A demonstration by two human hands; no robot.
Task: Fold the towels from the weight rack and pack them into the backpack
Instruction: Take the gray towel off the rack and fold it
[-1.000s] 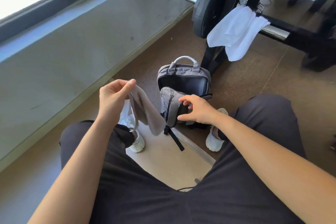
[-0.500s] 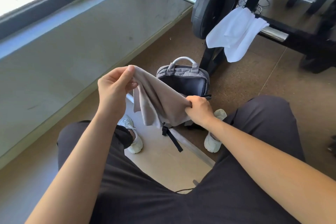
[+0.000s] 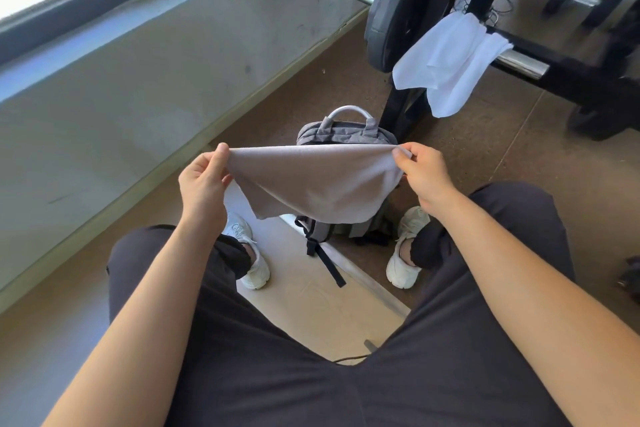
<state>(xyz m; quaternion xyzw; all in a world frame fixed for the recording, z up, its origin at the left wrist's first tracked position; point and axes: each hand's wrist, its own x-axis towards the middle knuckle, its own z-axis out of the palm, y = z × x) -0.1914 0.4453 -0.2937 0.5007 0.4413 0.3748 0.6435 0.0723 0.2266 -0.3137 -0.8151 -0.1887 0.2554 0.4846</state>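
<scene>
Spreading apart since the earlier frames, the left hand (image 3: pixel 204 184) and right hand (image 3: pixel 420 172) are now stretching the grey towel (image 3: pixel 315 184) taut between them. Each is pinching a top corner between thumb and fingers, with the cloth sagging below the fingertips. Just beyond the fingers, the backpack (image 3: pixel 346 132) is standing half hidden. The first fold is probably coming next. A white towel (image 3: pixel 446 62) is hanging on the rack (image 3: pixel 554 55), well beyond the right fingers.

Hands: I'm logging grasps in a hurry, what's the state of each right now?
Left hand: closed, pinching one top corner of the grey towel.
Right hand: closed, pinching the towel's other top corner.
</scene>
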